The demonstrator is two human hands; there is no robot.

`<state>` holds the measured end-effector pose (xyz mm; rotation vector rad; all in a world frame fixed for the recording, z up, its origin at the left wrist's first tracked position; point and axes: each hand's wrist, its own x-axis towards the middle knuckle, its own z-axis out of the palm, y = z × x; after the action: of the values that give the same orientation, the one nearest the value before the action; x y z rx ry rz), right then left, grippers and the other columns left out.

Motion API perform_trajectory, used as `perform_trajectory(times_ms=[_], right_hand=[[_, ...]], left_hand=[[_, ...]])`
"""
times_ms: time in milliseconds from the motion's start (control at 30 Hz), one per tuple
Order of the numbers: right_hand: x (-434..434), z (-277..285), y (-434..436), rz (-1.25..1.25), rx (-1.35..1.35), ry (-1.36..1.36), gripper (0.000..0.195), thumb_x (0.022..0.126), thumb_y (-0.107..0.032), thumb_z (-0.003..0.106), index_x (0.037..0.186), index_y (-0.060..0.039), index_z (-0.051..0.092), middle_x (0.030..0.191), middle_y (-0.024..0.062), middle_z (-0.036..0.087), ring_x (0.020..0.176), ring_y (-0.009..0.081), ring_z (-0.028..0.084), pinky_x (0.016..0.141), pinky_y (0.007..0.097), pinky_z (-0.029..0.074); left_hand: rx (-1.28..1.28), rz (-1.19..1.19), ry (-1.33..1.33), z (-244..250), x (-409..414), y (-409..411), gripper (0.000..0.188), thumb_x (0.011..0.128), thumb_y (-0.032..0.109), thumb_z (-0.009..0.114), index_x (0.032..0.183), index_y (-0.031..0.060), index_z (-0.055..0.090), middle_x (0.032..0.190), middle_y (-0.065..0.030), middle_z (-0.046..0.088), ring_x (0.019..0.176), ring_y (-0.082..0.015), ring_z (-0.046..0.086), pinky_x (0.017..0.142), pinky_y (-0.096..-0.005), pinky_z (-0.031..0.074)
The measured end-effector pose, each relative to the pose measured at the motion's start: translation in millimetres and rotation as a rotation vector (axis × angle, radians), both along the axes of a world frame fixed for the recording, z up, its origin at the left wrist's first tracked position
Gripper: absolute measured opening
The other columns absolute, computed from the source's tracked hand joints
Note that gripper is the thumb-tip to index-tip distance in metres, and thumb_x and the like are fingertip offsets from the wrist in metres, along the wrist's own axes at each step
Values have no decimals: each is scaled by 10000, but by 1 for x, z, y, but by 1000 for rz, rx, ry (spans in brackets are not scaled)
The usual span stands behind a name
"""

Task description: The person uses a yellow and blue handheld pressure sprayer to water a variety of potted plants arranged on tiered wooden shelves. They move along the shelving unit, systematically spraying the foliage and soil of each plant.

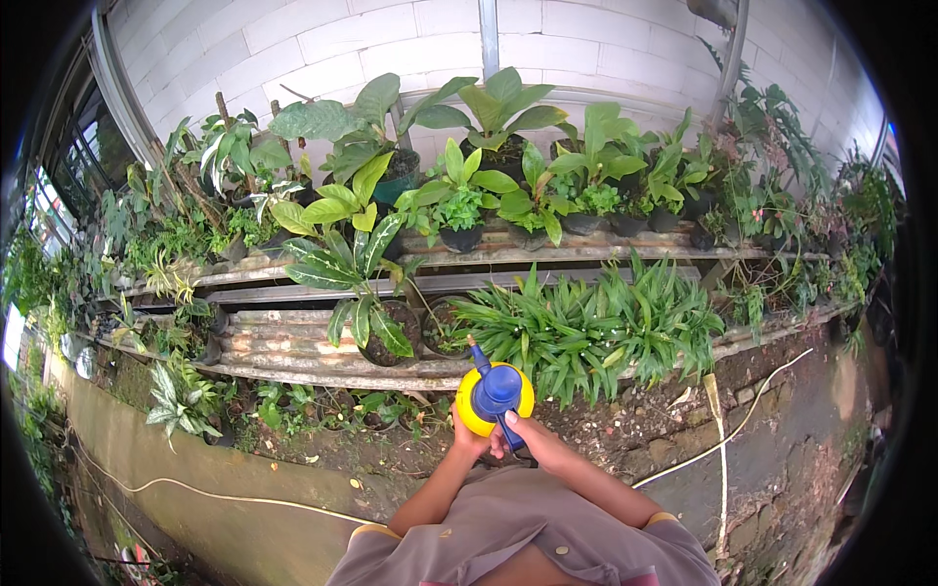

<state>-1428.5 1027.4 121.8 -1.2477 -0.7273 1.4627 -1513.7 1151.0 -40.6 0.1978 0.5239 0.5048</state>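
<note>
A pump spray bottle (501,388) with a yellow tank and a blue head is held in front of my body. Around the left side of its tank curls my left hand (469,432). My right hand (529,438) grips the blue handle at the near side, its thumb lying on top. The brown-tipped nozzle (476,350) points away from me, toward the lower shelf. Just beyond it stand a potted plant with white-streaked leaves (381,329) and a dense row of narrow-leaved green plants (586,329).
Corrugated shelves (286,340) in two tiers carry many potted plants before a white block wall (447,36). Low plants (183,403) grow beneath. A pale hose (242,498) crosses the concrete path at left, and another length (740,425) lies on the soil at right.
</note>
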Motion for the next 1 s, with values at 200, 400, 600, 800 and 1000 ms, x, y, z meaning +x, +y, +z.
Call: perform_trajectory(times_ms=[200, 400, 600, 800, 1000], right_hand=[[6, -12, -38, 118, -99, 190, 448, 924, -501, 390, 850, -88, 547, 780, -12, 513, 680, 75, 469, 623, 220, 390], [17, -8, -50, 203, -134, 182, 440, 898, -514, 406, 849, -99, 547, 793, -15, 514, 687, 69, 463, 622, 231, 384], [31, -5, -57, 110, -157, 114, 461, 896, -531, 403, 820, -99, 546, 744, -21, 499, 668, 73, 460, 608, 231, 387], [40, 5, -60, 53, -233, 81, 503, 895, -577, 383, 813, -110, 551, 759, -21, 526, 727, 94, 510, 688, 274, 476], [50, 9, -63, 44, -209, 58, 529, 897, -596, 367, 804, -109, 552, 751, -13, 525, 745, 100, 515, 690, 308, 504]], left_hand=[[114, -174, -29, -25, 21, -10, 681, 887, 633, 265, 1276, 127, 504, 1266, -99, 551, 1155, -295, 523, 980, -459, 418], [6, -246, 41, -50, 32, -34, 692, 885, 642, 254, 1280, 131, 502, 1268, -100, 550, 1156, -301, 521, 984, -463, 414], [13, -208, 38, -57, 43, -40, 702, 883, 651, 244, 1284, 134, 500, 1269, -101, 550, 1158, -306, 520, 988, -467, 410], [-23, -257, 59, -58, 50, -44, 730, 876, 674, 210, 1283, 143, 503, 1271, -104, 548, 1166, -322, 510, 999, -478, 397], [-31, -225, 135, -39, 61, -49, 730, 875, 673, 218, 1290, 141, 495, 1291, -103, 534, 1178, -319, 501, 1007, -477, 390]])
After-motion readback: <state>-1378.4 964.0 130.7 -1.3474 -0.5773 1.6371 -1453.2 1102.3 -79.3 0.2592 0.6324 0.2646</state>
